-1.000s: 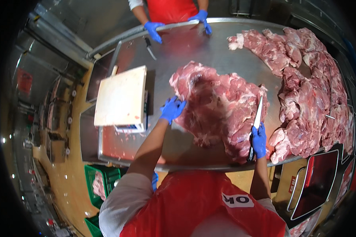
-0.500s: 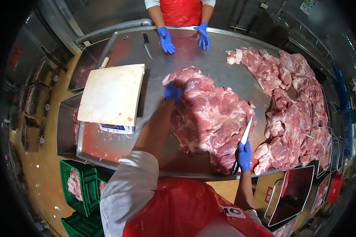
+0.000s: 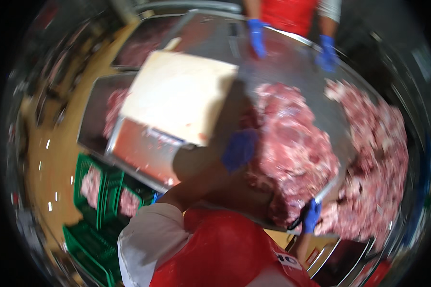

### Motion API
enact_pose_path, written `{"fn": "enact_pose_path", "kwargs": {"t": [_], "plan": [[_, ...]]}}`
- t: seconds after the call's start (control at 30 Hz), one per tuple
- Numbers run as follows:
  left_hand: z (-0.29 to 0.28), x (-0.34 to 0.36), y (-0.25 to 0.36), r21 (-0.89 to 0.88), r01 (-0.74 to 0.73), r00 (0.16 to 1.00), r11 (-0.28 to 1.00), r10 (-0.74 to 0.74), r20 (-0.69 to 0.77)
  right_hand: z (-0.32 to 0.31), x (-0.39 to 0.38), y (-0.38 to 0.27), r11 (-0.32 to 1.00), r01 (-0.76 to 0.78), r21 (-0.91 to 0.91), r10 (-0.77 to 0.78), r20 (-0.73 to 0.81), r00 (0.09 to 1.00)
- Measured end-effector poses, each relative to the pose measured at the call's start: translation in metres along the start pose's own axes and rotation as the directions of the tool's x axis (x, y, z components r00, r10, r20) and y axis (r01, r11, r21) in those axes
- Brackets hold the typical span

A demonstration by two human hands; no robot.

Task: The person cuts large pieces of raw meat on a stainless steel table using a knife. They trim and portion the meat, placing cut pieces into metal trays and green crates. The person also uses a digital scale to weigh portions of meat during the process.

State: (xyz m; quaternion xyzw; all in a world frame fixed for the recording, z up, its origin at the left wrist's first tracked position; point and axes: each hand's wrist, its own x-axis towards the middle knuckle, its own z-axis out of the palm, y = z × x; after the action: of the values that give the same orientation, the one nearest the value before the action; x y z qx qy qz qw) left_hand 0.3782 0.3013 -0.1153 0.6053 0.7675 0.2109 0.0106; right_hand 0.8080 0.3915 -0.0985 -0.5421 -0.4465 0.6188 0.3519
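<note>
In the right hand (image 3: 312,216), we see fingers closed around a knife (image 3: 326,190), which points forward, presumably for safety. The left hand (image 3: 240,149), blurred, lies beside the large raw meat slab (image 3: 294,138) on the steel worktop (image 3: 203,37); whether its fingers grip, we cannot tell.

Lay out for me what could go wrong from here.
First, the bare blade of the knife in the right hand could cut the left hand, at the far side of the meat, if the two came together.
Second, the meat's near end lies close to the edge of the table and might slip off.
Third, a co-worker's hand could brush the loose second knife beside it.
</note>
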Motion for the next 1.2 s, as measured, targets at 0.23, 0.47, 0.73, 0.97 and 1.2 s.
{"fn": "enact_pose_path", "kwargs": {"t": [0.23, 0.47, 0.73, 0.97, 1.2], "plan": [[-0.113, -0.243, -0.087, -0.002, 0.416, 0.863, 0.91, -0.395, -0.315, 0.036, -0.029, -0.112, 0.971, 0.07, -0.227, -0.161, -0.41, 0.898], [-0.198, -0.256, -0.296, -0.352, 0.744, 0.244, 0.568, -0.721, -0.649, 0.042, 0.003, -0.128, 0.999, 0.026, -0.043, -0.036, -0.263, 0.964], [-0.212, -0.173, -0.457, -0.418, 0.562, 0.529, 0.714, -0.699, -0.482, 0.044, -0.008, -0.142, 0.98, 0.082, 0.18, -0.034, -0.258, 0.965], [-0.205, -0.101, -0.574, -0.429, 0.429, 0.756, 0.795, -0.576, -0.311, 0.106, -0.107, -0.136, 0.971, 0.231, 0.056, -0.186, -0.424, 0.887], [-0.218, -0.009, -0.522, 0.087, 0.483, 0.874, 0.871, -0.487, 0.017, 0.078, -0.201, -0.101, 0.994, 0.107, 0.028, -0.069, -0.6, 0.797]]}}
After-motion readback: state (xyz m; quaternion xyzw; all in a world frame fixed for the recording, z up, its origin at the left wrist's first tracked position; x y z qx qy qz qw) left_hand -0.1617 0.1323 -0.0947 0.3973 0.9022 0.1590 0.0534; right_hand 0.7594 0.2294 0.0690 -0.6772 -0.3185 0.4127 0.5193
